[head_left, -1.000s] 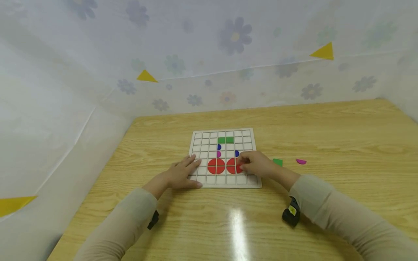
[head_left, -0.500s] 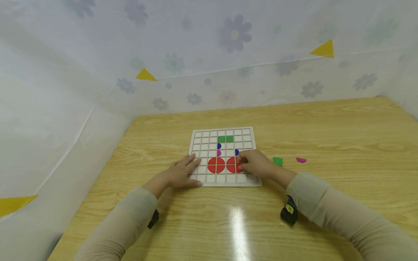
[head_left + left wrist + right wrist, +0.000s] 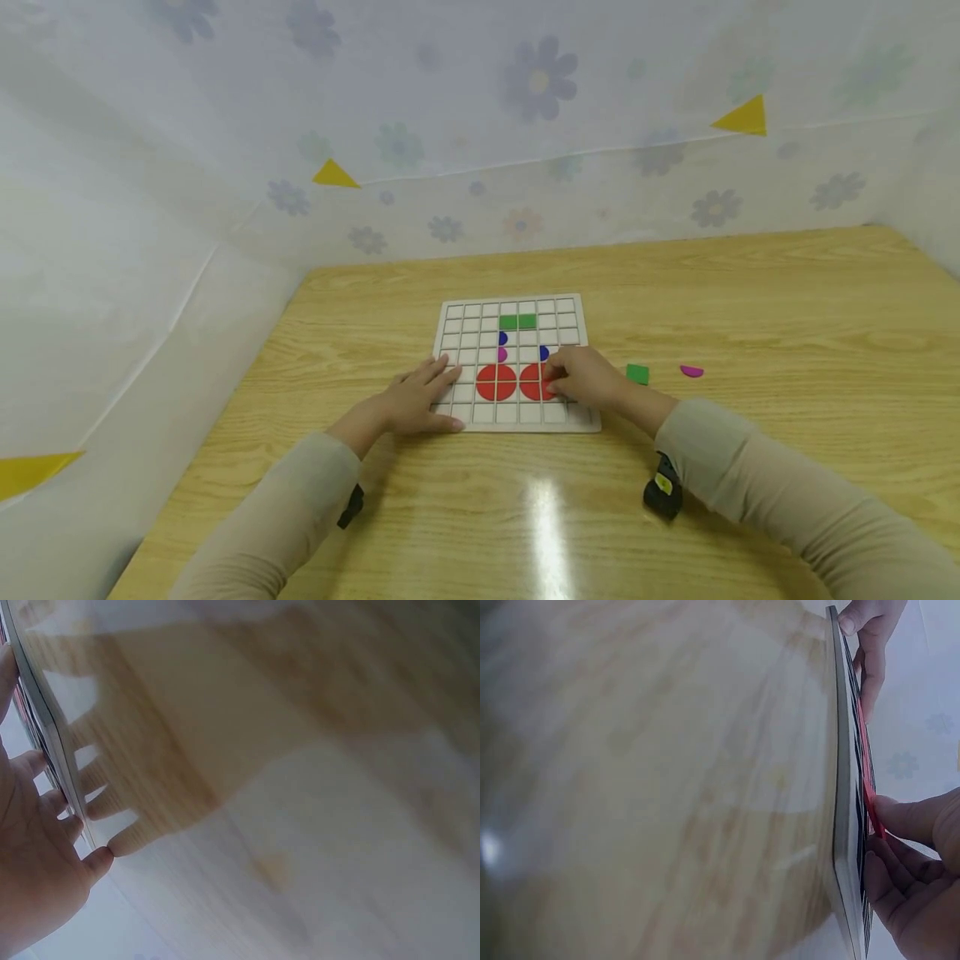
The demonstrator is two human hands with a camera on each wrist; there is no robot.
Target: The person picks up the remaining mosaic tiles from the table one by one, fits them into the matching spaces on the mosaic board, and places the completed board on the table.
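A white grid board (image 3: 507, 413) lies on the table, and my left hand (image 3: 411, 402) rests with spread fingers on its left edge. My right hand (image 3: 587, 379) is over the board's right side, thumb and fingers pinching a red quarter-circle piece (image 3: 877, 819) at the right-hand red circle (image 3: 529, 382); the fingers partly hide it. Left of that sits a full red circle (image 3: 497, 372) made of quarter pieces. Above them are a magenta half-circle (image 3: 502, 354), a blue half-circle (image 3: 503, 338), another blue half-circle (image 3: 543, 353) beside my right fingers, and two green squares (image 3: 508, 322).
On the table right of the board lie a loose green square (image 3: 637, 374) and a loose magenta half-circle (image 3: 692, 371). The wooden table (image 3: 450, 517) meets a flower-patterned white curtain (image 3: 480, 212) at the back and left.
My right wrist has shifted slightly left, and the red quarter piece at its fingertips sits flatter in the circle. My left hand stays in place on the board.
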